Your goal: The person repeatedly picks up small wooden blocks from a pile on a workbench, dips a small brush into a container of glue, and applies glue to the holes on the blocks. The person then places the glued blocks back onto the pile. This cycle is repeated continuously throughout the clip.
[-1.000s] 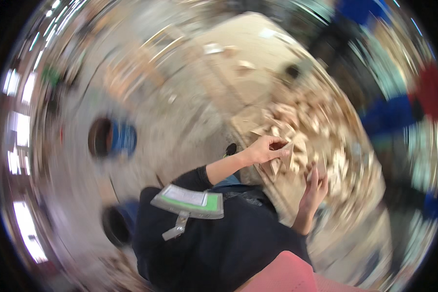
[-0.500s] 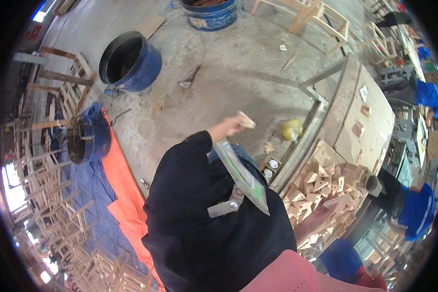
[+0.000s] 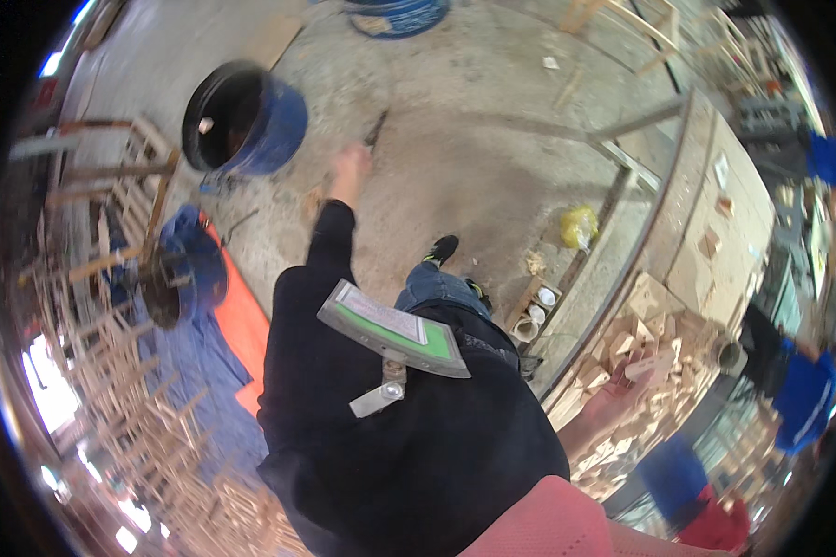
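My left arm, in a black sleeve, reaches out over the concrete floor toward a dark blue drum (image 3: pixel 286 121). Motion smears my left hand (image 3: pixel 351 167); no block shows in it and its fingers cannot be made out. A small pale wooden block (image 3: pixel 205 123) appears at the drum's open mouth, apart from the hand. On the right, my right hand (image 3: pixel 620 397) is at the heap of cut wooden blocks (image 3: pixel 613 449) on the workbench. It appears closed on an angled wooden block (image 3: pixel 648 365), though blur hides the fingertips.
The wooden workbench (image 3: pixel 715 223) runs along my right, with a few loose blocks on it. Below its edge are a yellow bag (image 3: pixel 579 226) and a box of white rolls (image 3: pixel 534 311). Wooden frames (image 3: pixel 158 399) crowd the left. A person in blue (image 3: pixel 802 399) is at the right.
My left hand has swung away to the left and the block it held has left it, now showing at the drum's mouth. My right hand stays at the heap. The view has shifted slightly.
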`<move>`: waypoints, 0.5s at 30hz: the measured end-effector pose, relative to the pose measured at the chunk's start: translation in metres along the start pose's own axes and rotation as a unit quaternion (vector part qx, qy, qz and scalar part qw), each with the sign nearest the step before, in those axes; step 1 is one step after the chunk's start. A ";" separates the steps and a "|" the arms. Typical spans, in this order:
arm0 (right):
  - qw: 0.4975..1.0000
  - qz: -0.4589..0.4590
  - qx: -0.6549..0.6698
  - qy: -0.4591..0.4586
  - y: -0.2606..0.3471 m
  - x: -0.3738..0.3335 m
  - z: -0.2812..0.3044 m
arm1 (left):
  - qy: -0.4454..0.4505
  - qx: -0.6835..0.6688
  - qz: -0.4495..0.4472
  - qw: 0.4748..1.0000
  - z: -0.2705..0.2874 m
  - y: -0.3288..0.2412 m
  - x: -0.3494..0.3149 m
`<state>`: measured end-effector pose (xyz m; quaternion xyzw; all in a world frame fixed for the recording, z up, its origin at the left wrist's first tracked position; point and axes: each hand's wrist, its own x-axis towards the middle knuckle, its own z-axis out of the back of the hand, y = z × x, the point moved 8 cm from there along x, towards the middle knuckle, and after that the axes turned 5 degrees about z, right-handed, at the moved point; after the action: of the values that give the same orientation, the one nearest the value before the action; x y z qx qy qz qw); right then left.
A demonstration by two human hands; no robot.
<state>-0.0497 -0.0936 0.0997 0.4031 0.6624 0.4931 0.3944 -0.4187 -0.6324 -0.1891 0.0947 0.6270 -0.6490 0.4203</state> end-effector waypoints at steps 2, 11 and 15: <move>0.999 0.031 0.035 -0.025 0.002 -0.018 0.011 | 0.256 0.258 -0.004 0.932 -0.137 0.058 -0.046; 0.964 0.096 0.010 -0.248 0.029 -0.061 0.097 | 0.718 0.370 -0.386 0.446 -0.357 0.117 -0.445; 0.930 0.133 0.000 -0.342 0.040 -0.087 0.145 | 0.766 0.327 -0.344 0.434 -0.379 0.116 -0.505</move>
<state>0.1215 -0.1181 0.1196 0.6317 0.4281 0.3733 0.5275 -0.1774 -0.0621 -0.0199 0.4601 0.4142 -0.5584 -0.5522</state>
